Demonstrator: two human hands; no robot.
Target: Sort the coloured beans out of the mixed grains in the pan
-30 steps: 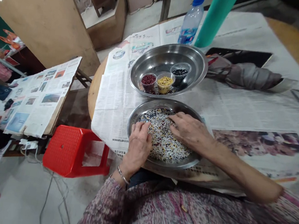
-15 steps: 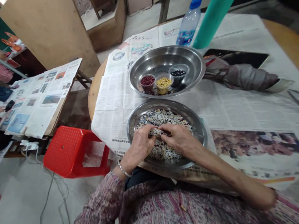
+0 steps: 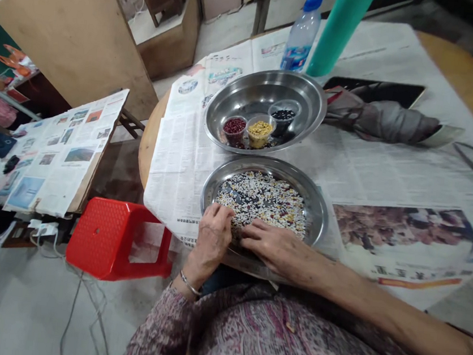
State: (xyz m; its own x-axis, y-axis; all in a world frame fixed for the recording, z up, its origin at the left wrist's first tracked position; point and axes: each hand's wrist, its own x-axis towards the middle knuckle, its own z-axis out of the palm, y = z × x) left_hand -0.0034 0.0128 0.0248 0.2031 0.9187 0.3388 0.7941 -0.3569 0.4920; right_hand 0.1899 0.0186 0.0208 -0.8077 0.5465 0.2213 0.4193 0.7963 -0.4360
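Observation:
In front of me a shallow steel tray holds a spread of white grains mixed with yellow, dark and red beans. My left hand is at the tray's left near side, fingers curled down; whatever they pinch is hidden. Over the near part of the grains lies my right hand, fingers stretched to the left, tips down among the grains. Behind stands a steel basin with small clear cups of red beans, yellow beans and black beans. Some loose beans lie in the basin.
Newspaper covers the table. A water bottle, a green bottle, a dark flat object and a folded grey umbrella are at the back. Left are a red stool and another papered table, with a person's hands beyond.
My hands have come down and towards me from above the tray's middle, moving apart a little. More of the grains shows. The right forearm lies lower.

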